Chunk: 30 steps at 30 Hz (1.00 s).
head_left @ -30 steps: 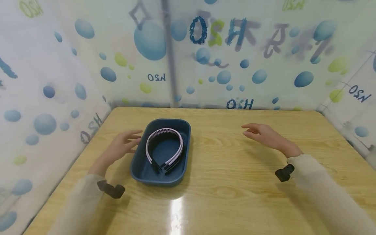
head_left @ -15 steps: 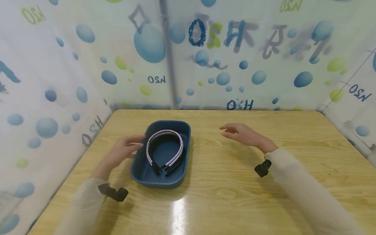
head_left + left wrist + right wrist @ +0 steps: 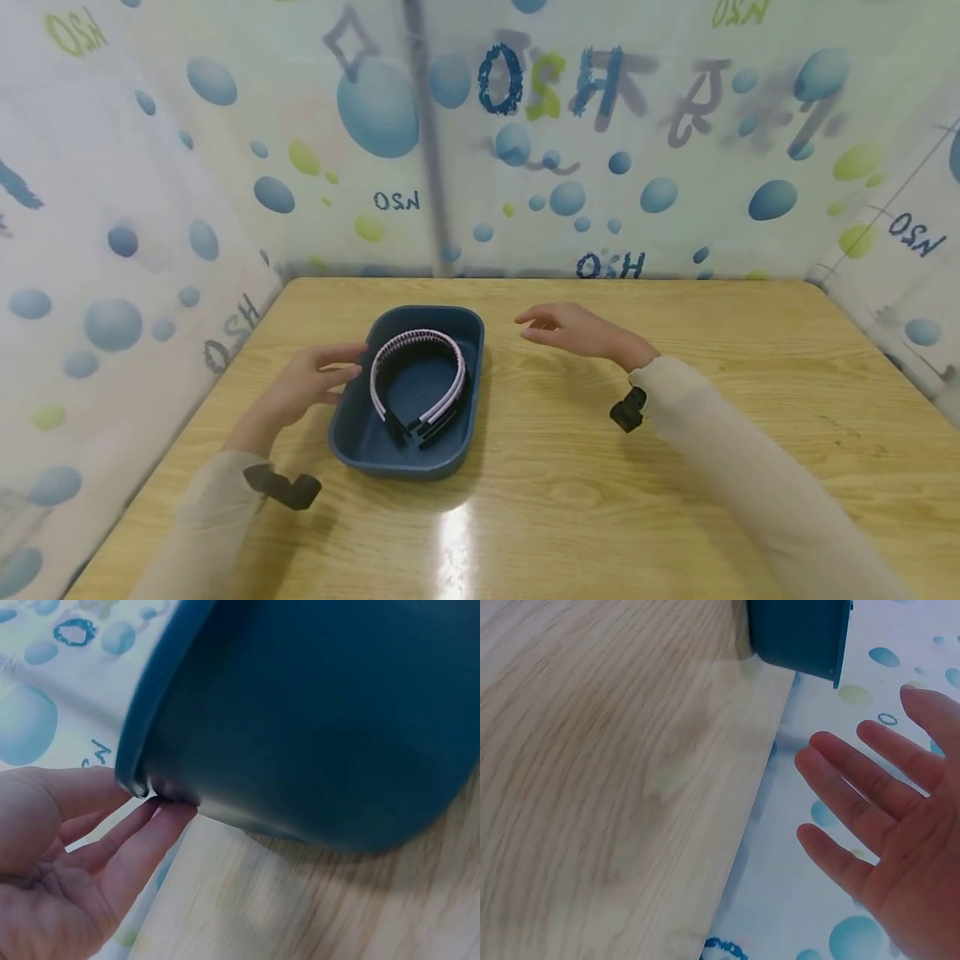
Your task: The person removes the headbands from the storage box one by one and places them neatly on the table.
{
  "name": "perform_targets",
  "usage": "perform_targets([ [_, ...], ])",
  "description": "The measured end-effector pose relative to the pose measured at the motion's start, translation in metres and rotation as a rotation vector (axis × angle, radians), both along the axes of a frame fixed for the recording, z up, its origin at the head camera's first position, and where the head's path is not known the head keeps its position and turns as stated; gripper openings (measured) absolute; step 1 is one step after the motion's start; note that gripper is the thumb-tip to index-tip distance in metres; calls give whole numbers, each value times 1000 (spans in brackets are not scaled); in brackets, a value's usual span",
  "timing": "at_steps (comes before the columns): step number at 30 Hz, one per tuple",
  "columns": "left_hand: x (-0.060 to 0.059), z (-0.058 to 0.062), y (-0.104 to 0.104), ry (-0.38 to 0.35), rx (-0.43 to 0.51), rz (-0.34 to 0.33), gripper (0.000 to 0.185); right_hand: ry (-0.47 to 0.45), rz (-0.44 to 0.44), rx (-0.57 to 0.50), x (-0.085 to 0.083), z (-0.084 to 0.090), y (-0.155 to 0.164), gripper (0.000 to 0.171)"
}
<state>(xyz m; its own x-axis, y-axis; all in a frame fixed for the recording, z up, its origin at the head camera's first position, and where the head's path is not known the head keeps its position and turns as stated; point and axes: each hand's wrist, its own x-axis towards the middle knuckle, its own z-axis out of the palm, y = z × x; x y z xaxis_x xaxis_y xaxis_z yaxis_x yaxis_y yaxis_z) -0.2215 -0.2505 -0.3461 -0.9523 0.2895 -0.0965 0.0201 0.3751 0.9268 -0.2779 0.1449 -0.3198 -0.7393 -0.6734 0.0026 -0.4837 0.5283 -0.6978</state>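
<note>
A light yellow wooden counter [image 3: 600,467] with wavy grain lines is filling the lower part of the head view. Its top is shining, and a bright streak of light is sitting on it near the front edge. White plastic sheets printed with blue and green bubbles and dark letters [image 3: 675,167] are hanging all around the counter like walls, on the left, the back and the right. A grey pole [image 3: 427,142] is standing behind the back sheet.

A dark blue plastic tray with rounded corners [image 3: 358,433] is sitting on the left half of the counter. Inside it, a few thin curved headbands, pink, white and black [image 3: 417,379], are lying together, arched ends toward the back.

The left hand [image 3: 303,385] is resting beside the tray's left wall. Its fingers [image 3: 142,840] are lying nearly straight and touching the tray just under the rim, and it is not gripping anything.

The right hand [image 3: 573,329] is hovering above the counter, just to the right of the tray's back corner. Its fingers [image 3: 855,787] are spread wide and loose, holding nothing and not touching the tray.

Pale sleeves are covering both arms, and a small black camera clip is sitting at each wrist.
</note>
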Motion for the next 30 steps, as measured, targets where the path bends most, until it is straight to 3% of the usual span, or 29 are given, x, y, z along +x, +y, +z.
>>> perform_targets([
  [30, -5, -2, -1, -31, -1, 12, 52, 98, 163, 70, -22, 24, -100, 37],
])
